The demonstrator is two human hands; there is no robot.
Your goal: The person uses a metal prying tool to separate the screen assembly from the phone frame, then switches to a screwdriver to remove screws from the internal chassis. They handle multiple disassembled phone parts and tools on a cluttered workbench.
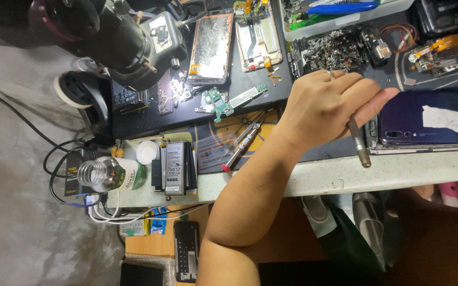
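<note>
Head view, nearest first: a bare forearm rises from the bottom edge across the pale front lip of the surface (324,177). It ends in the left hand (327,108), curled closed around a slim metal tool (359,143) whose blunt end hangs down over the lip. Just right of the hand lies a dark blue phone (430,122), back up, with a white paper scrap on it. The right hand is out of sight. Left along the lip sit two screwdrivers (242,143), a stack of phone batteries (176,167) and a clear bottle (109,173). Farther back lie a small green circuit board (217,103), two opened phone frames (210,47) and a microscope (112,37).
</note>
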